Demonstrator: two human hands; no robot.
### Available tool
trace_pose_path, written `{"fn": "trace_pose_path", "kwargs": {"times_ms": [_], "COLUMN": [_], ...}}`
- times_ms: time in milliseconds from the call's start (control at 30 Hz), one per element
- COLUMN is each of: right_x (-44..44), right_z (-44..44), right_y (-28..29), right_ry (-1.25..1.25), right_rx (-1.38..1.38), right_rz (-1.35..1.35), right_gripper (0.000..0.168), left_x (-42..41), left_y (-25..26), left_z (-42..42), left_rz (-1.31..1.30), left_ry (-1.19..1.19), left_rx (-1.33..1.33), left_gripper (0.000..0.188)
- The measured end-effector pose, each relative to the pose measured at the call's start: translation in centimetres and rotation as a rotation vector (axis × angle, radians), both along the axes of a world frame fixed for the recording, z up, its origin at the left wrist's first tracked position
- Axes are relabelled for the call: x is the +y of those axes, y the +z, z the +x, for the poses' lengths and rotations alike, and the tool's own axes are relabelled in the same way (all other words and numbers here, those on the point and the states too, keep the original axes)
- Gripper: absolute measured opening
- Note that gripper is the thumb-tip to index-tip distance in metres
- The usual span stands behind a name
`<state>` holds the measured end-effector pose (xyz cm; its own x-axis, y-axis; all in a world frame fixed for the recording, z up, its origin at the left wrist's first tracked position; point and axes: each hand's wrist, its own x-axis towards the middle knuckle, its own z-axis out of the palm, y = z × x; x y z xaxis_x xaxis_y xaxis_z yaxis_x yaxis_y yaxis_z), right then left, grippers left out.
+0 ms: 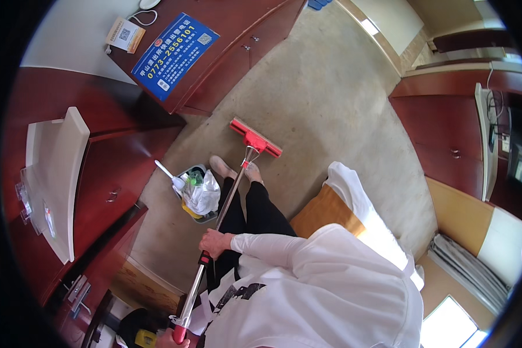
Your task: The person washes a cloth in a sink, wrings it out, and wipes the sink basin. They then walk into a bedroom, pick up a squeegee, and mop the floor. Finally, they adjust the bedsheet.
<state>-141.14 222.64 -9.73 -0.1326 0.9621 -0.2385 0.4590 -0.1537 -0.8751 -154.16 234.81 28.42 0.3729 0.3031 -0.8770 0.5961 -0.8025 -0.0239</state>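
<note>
A red sponge mop lies slantwise before me; its red head (256, 138) with a pale sponge strip rests on the floor just beyond my feet. The metal mop pole (231, 198) runs back towards my body. Around the pole's middle, just beyond a black and red collar, my right hand (215, 242) is closed. My left hand (170, 339), partly cut off by the lower picture rim, holds the red end grip (179, 334). Left of my legs, a grey bucket (206, 218) holds a crumpled plastic bag (203, 193), a green-capped bottle and a white-handled brush (163, 167).
A dark red cabinet (226, 85) carrying a blue sign with writing stands ahead. At left is another red cabinet (108, 174) with a pale top. A bed corner with white sheet (348, 174) is close at right. Farther right stands a red cabinet (443, 126) beneath a screen.
</note>
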Motion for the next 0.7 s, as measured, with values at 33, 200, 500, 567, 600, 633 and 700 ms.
{"fn": "trace_pose_path", "kwargs": {"times_ms": [33, 200, 500, 567, 600, 633, 700], "right_x": [0.3, -1.7, -16.5, -20.2, -23.1, -23.5, -25.3], "right_z": [0.6, 4.7, 24.5, 29.1, 30.6, 31.8, 33.2], "right_y": [0.3, 0.8, -12.5, -12.9, -14.4, -13.7, -13.3], "right_ry": [-0.013, -0.057, -0.117, -0.105, -0.265, -0.342, -0.549], "right_rx": [-0.015, -0.065, -0.628, -0.736, -0.772, -0.792, -0.934], "right_rz": [-0.013, -0.064, -0.383, -0.442, -0.467, -0.596, -0.752], "right_gripper": [0.029, 0.028, 0.036, 0.028, 0.033, 0.034, 0.037], "left_x": [0.5, 1.1, -6.2, -9.7, -11.9, -13.7, -16.0], "left_y": [0.2, -2.7, -28.5, -33.4, -33.9, -34.0, -33.9], "left_z": [1.6, 2.1, 11.2, 15.3, 18.0, 20.2, 23.4], "left_rz": [-0.019, 0.007, -0.305, -0.422, -0.455, -0.473, -0.582], "left_ry": [-0.049, -0.085, -0.009, 0.032, 0.021, 0.03, 0.031], "left_rx": [-0.038, 0.032, -0.409, -0.402, -0.402, -0.406, -0.406], "left_gripper": [0.031, 0.03, 0.039, 0.034, 0.032, 0.03, 0.033]}}
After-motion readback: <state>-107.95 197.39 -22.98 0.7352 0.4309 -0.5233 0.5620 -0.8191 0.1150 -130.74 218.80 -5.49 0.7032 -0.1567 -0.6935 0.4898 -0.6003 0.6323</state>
